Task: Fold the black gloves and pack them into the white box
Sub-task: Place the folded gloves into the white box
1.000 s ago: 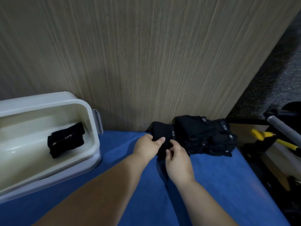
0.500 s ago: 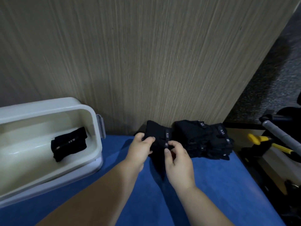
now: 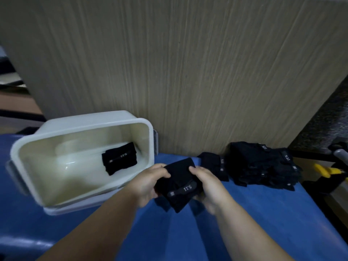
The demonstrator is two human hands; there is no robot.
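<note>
Both hands, left (image 3: 148,183) and right (image 3: 208,183), grip folded black fabric glove (image 3: 178,183); white rectangular plastic box (image 3: 56,132) lies left, nearer left hand

We read white box (image 3: 88,121): smooth plastic, glossy inside, bright highlights on floor | held glove (image 3: 178,176): matt black cloth, strap with duller grey print | glove in the box (image 3: 119,161): same matt cloth | glove pile (image 3: 263,164): matt black cloth | table cover (image 3: 273,219): blue, smooth, faint sheen, material unclear to us | back panel (image 3: 188,72): matt wood-grain, fine vertical lines.
</note>
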